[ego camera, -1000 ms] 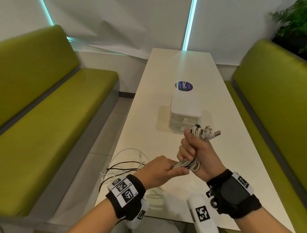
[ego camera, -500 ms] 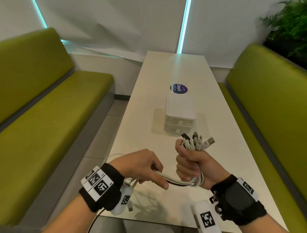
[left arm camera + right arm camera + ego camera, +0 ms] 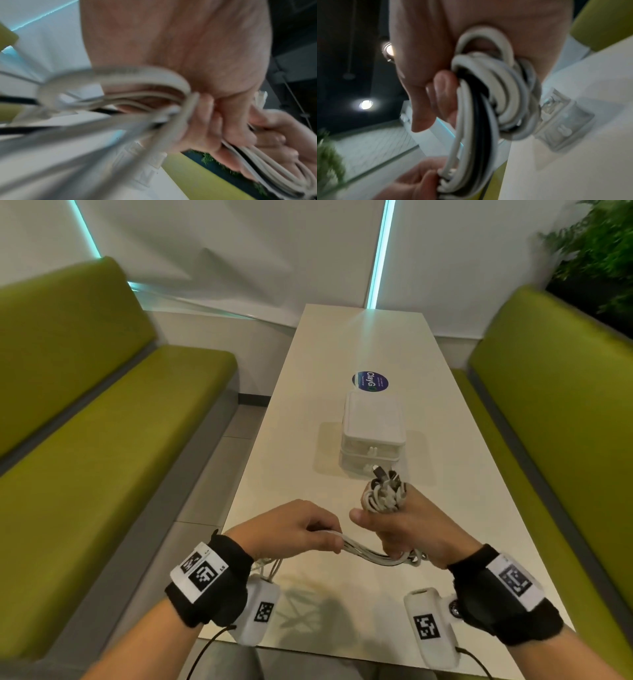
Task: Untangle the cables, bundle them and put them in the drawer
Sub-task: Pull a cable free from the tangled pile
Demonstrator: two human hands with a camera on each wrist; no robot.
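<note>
Your right hand (image 3: 407, 529) grips the cables (image 3: 385, 494) (plugs up); your left hand (image 3: 294, 529) pinches their strands, near the drawer (image 3: 371, 453) on the worktop (image 3: 462, 508).

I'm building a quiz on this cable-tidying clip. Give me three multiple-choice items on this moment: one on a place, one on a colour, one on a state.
1. Where does the drawer unit stand?
A. on the left bench
B. on the table, beyond the hands
C. on the floor

2. What colour are most of the cables in the bundle?
A. white
B. red
C. yellow

3. How are the drawers?
A. both pulled out
B. one removed
C. both pushed in

Answers:
1 B: the head view shows it on the table, past the right hand.
2 A: the right wrist view shows mostly white strands with one black among them.
3 C: both fronts sit flush with the unit, while the left hand and right hand each keep a grip on the cables.
</note>
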